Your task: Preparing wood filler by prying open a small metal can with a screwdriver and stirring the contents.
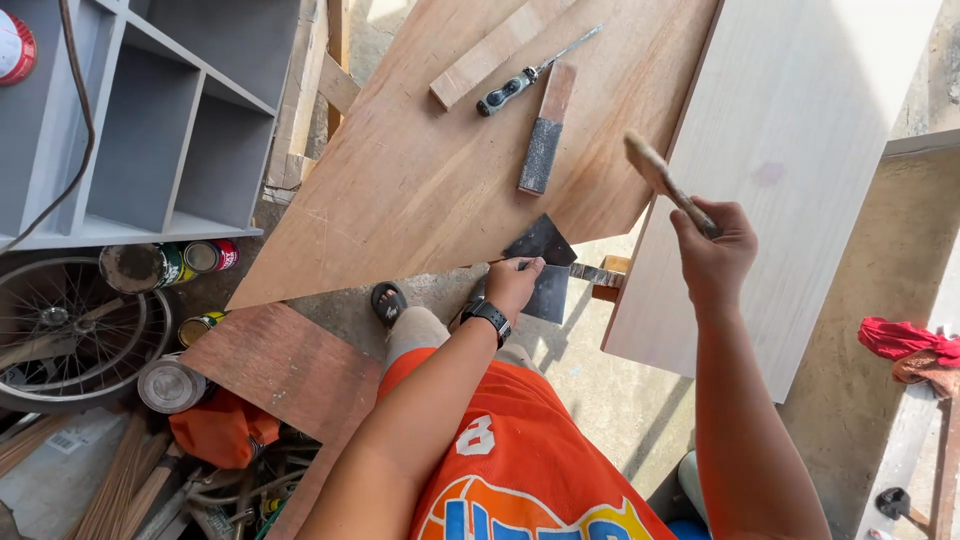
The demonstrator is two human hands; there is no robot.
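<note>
Left hand (513, 283) closed on dark metal scrapers (541, 262) just below plywood sheet (400, 190); could slip and nick thigh beneath, judging by loose fingertip hold. Right hand (712, 255) clenched round brush (662, 177) over pale board (790, 170); might drip or smear there. Scraper handles hidden behind fingers; brush bristles blurred; board's far end cut off
</note>
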